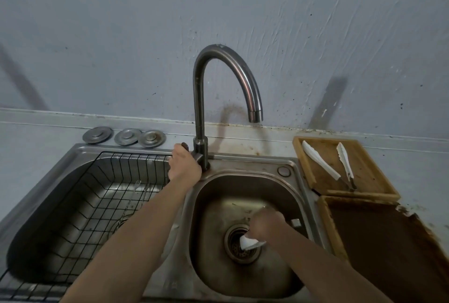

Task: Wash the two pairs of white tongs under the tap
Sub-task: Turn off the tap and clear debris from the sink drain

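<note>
Head camera looked down on a steel double sink [243,174], and the left hand [183,164] was up at the base of the curved tap [201,98], fingers wrapped around the tap lever [185,146]. No water could be seen at the spout. Over in the right basin [218,266], the right hand [266,226] was gripping a pair of white tongs [250,243], their white ends poking out below the fist, right above the drain strainer [237,245]. The second pair of white tongs [320,164] lay spread open in a wooden tray [371,189] on the counter to the right of the sink, tips pointing toward the wall, metal hinge end near the tray's front edge. A second, larger tray [328,225] sat just in front of that one, lined in dark brown, its edge ragged, nothing visible inside it. The left basin [73,171] held a black wire basket [97,196], with what looked like thin metal utensils lying in it, too faint to identify. Three round metal sink plugs [126,136] sat in a row on the ledge behind the left basin. No brand, label or writing could be read anywhere.
</note>
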Demonstrator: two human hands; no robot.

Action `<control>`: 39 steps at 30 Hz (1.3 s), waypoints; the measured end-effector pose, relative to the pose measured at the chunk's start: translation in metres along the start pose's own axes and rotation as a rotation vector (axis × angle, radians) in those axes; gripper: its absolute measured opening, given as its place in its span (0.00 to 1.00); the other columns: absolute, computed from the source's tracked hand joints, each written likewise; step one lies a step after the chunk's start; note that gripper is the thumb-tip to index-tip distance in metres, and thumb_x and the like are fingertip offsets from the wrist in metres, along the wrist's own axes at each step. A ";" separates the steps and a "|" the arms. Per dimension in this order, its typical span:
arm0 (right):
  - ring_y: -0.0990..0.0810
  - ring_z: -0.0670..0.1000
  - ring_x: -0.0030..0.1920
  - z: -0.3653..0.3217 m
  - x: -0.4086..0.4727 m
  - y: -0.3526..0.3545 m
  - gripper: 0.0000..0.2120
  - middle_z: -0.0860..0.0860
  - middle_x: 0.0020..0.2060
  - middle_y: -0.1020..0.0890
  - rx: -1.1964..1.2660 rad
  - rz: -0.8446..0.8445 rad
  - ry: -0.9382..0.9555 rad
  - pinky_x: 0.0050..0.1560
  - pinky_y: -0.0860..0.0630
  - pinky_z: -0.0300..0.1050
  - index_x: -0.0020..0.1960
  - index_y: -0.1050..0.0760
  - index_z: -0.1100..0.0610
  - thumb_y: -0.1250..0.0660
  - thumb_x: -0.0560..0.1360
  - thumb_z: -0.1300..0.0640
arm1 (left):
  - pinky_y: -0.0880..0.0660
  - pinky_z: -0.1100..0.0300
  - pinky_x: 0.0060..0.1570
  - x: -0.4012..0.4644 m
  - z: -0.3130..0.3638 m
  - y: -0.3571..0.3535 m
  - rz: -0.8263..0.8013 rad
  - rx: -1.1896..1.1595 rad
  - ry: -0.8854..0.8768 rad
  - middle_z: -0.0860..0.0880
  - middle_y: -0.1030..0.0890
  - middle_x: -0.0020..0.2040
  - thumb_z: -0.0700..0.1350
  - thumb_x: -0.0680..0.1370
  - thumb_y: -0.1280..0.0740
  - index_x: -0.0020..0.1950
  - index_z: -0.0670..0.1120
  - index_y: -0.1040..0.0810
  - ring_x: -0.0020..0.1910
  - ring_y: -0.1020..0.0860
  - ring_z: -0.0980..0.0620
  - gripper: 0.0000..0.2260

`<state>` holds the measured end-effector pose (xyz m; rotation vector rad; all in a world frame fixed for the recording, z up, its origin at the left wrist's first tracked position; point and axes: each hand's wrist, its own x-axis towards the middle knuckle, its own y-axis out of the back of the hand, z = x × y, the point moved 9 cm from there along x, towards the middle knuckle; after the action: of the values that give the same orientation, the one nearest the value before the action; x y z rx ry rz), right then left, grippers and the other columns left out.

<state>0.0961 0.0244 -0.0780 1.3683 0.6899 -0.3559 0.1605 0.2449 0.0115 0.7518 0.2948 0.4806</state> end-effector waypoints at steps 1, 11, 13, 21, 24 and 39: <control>0.25 0.58 0.59 0.002 -0.003 -0.004 0.26 0.58 0.59 0.22 0.035 -0.030 0.018 0.59 0.30 0.50 0.60 0.26 0.62 0.46 0.78 0.42 | 0.26 0.44 0.55 0.000 -0.001 0.001 0.009 -0.009 -0.005 0.40 0.28 0.60 0.34 0.71 0.32 0.61 0.42 0.37 0.60 0.29 0.41 0.22; 0.19 0.51 0.47 0.098 -0.029 0.052 0.29 0.51 0.48 0.20 0.881 0.134 0.030 0.49 0.21 0.47 0.64 0.31 0.58 0.33 0.71 0.40 | 0.36 0.47 0.67 -0.080 0.017 -0.033 0.218 -0.169 -0.197 0.40 0.35 0.66 0.36 0.70 0.31 0.65 0.39 0.36 0.66 0.36 0.42 0.26; 0.20 0.53 0.49 0.133 -0.035 0.080 0.30 0.52 0.51 0.20 0.942 0.259 0.006 0.47 0.21 0.48 0.66 0.31 0.57 0.32 0.71 0.42 | 0.38 0.54 0.64 -0.091 0.052 -0.057 0.080 -0.194 -0.391 0.48 0.33 0.60 0.35 0.72 0.34 0.60 0.45 0.33 0.64 0.35 0.49 0.19; 0.27 0.57 0.60 0.251 -0.042 0.115 0.43 0.57 0.67 0.32 0.938 0.667 -0.257 0.48 0.25 0.46 0.73 0.43 0.57 0.24 0.65 0.54 | 0.29 0.64 0.58 -0.117 0.170 -0.150 -0.444 0.002 -0.833 0.51 0.22 0.55 0.35 0.75 0.41 0.57 0.49 0.24 0.57 0.26 0.56 0.15; 0.26 0.56 0.62 0.268 -0.037 0.123 0.37 0.57 0.65 0.27 0.756 0.835 -0.356 0.52 0.28 0.44 0.70 0.38 0.59 0.26 0.68 0.50 | 0.31 0.56 0.64 -0.123 0.187 -0.183 -0.497 0.129 -0.885 0.50 0.23 0.60 0.35 0.74 0.41 0.61 0.50 0.26 0.62 0.28 0.52 0.18; 0.22 0.54 0.53 0.270 0.026 0.102 0.29 0.56 0.57 0.22 0.638 0.813 -0.393 0.51 0.21 0.49 0.65 0.33 0.59 0.31 0.71 0.45 | 0.40 0.43 0.70 -0.125 0.186 -0.234 -0.706 0.353 -0.831 0.44 0.30 0.67 0.37 0.75 0.40 0.70 0.51 0.37 0.71 0.38 0.43 0.25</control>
<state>0.2429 -0.2142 -0.0030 1.9732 -0.3665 -0.1730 0.2048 -0.0749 -0.0147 1.0574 -0.1519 -0.5736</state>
